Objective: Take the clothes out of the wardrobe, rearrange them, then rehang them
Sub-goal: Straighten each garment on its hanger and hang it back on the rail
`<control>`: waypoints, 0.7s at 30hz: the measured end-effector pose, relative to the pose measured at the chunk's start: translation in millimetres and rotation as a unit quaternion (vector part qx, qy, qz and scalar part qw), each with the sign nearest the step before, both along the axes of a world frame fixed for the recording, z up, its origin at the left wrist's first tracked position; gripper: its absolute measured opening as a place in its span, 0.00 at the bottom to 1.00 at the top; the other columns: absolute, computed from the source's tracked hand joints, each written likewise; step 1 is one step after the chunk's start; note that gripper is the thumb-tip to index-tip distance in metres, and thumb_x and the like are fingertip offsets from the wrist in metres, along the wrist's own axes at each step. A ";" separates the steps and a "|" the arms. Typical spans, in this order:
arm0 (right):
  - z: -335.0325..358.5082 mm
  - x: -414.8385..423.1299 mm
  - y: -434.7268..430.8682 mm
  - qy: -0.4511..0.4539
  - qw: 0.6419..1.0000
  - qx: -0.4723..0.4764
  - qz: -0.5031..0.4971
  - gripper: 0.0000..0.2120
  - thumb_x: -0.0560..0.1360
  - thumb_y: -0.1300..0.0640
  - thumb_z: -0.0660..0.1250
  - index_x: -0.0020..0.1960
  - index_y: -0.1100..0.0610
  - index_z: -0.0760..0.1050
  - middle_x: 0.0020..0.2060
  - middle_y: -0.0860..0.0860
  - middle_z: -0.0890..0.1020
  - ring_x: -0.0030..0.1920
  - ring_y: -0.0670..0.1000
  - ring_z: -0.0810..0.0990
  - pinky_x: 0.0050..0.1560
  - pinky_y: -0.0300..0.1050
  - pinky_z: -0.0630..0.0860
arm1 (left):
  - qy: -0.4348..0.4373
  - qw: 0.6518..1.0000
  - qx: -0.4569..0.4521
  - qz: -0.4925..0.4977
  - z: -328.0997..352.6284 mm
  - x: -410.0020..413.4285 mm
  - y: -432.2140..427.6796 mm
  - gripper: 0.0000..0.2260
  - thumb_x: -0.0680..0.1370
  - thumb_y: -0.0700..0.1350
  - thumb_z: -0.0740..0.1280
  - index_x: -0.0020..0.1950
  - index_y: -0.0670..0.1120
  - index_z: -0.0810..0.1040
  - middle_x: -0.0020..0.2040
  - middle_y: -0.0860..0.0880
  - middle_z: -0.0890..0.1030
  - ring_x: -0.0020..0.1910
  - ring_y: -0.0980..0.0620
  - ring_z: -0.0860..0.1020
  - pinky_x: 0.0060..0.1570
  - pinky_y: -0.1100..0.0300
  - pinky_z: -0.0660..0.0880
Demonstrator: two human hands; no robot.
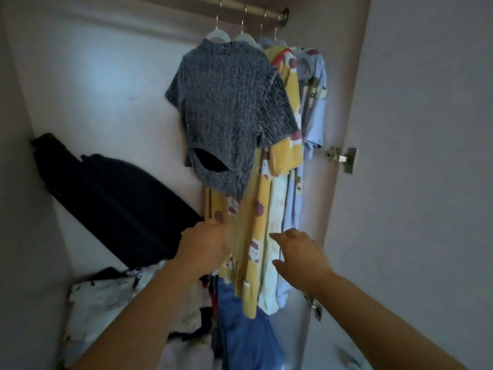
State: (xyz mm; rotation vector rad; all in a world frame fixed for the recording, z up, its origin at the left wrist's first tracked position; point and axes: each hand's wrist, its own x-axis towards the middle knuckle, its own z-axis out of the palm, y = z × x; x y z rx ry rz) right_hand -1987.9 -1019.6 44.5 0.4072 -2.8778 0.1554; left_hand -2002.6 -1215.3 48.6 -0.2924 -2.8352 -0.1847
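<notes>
The left hand [204,244] seems to pinch the yellow dress [250,222] to pull it straight; the right hand [300,253], fingers spread, reaches beside it.

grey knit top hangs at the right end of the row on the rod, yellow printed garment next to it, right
No, the head view shows the grey knit top at the left end of the row on the rod; the yellow printed garment is next to it.
</notes>
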 end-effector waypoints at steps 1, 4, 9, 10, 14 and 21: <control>-10.3 21.4 15.2 -0.011 1.000 -0.006 -0.009 0.26 0.77 0.50 0.61 0.74 0.49 0.59 0.67 0.53 0.67 0.65 0.55 0.67 0.65 0.48 0.65 | -0.020 1.000 0.004 -0.005 -11.9 19.8 12.3 0.17 0.77 0.51 0.62 0.65 0.48 0.71 0.60 0.48 0.73 0.58 0.47 0.73 0.55 0.51 0.72; -39.9 88.6 61.4 -0.032 0.998 -0.019 -0.045 0.26 0.77 0.50 0.60 0.74 0.48 0.58 0.67 0.52 0.67 0.65 0.54 0.67 0.64 0.45 0.64 | -0.074 0.996 0.024 -0.033 -44.8 80.4 52.3 0.16 0.77 0.52 0.63 0.64 0.49 0.73 0.62 0.49 0.73 0.60 0.49 0.72 0.57 0.53 0.72; -77.7 201.1 126.5 -0.075 0.988 -0.051 -0.129 0.26 0.78 0.50 0.60 0.74 0.47 0.57 0.69 0.50 0.66 0.67 0.53 0.66 0.66 0.45 0.61 | -0.126 0.988 -0.028 -0.083 -76.3 169.7 112.0 0.20 0.79 0.53 0.61 0.69 0.48 0.67 0.65 0.49 0.71 0.62 0.49 0.71 0.59 0.56 0.70; -81.8 222.1 137.1 -0.081 0.984 -0.056 -0.146 0.26 0.78 0.50 0.60 0.74 0.48 0.58 0.68 0.51 0.66 0.66 0.53 0.66 0.66 0.45 0.62 | -0.136 0.986 -0.033 -0.090 -80.9 183.3 122.0 0.20 0.79 0.53 0.61 0.68 0.47 0.68 0.65 0.48 0.71 0.62 0.49 0.71 0.59 0.55 0.69; -95.2 299.7 169.5 -0.086 0.971 -0.060 -0.217 0.26 0.78 0.50 0.60 0.74 0.48 0.58 0.68 0.51 0.67 0.67 0.53 0.67 0.66 0.45 0.63 | -0.153 0.977 -0.044 -0.141 -89.7 232.1 160.9 0.21 0.78 0.52 0.61 0.69 0.46 0.67 0.66 0.46 0.70 0.64 0.46 0.71 0.61 0.53 0.69; -118.2 451.5 186.7 -0.085 0.917 -0.097 -0.378 0.24 0.78 0.52 0.60 0.73 0.49 0.60 0.66 0.50 0.68 0.65 0.53 0.68 0.64 0.44 0.64 | -0.138 0.953 -0.086 -0.255 -109.2 322.3 198.2 0.21 0.77 0.56 0.62 0.67 0.48 0.68 0.65 0.47 0.72 0.62 0.47 0.71 0.58 0.55 0.69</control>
